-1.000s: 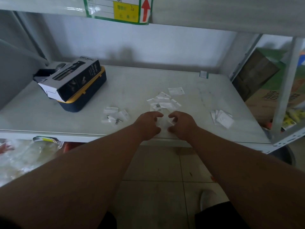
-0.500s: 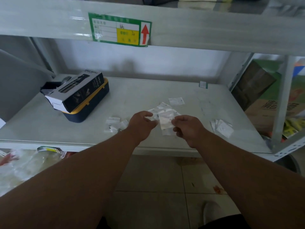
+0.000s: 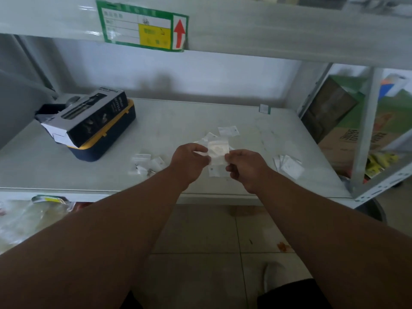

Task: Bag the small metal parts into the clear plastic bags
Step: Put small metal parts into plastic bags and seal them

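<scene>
Both my hands hold one small clear plastic bag [image 3: 217,151] up above the grey shelf [image 3: 66,175]. My left hand [image 3: 189,161] pinches its left edge and my right hand [image 3: 245,166] pinches its right edge. A faint round shape shows inside the bag. Behind and below it lie several more small bags [image 3: 227,131] on the shelf. To the left sits a cluster of bags with small metal parts [image 3: 145,166]. A stack of flat bags [image 3: 288,167] lies to the right.
A black and white carton [image 3: 89,121] rests on a blue and yellow case [image 3: 107,141] at the shelf's back left. An upper shelf beam carries a green label with a red arrow [image 3: 142,25]. Cardboard boxes [image 3: 347,139] stand beyond the right upright.
My hands have lifted off the shelf front with the bag and now hold it higher between them. The camera has tilted up.
</scene>
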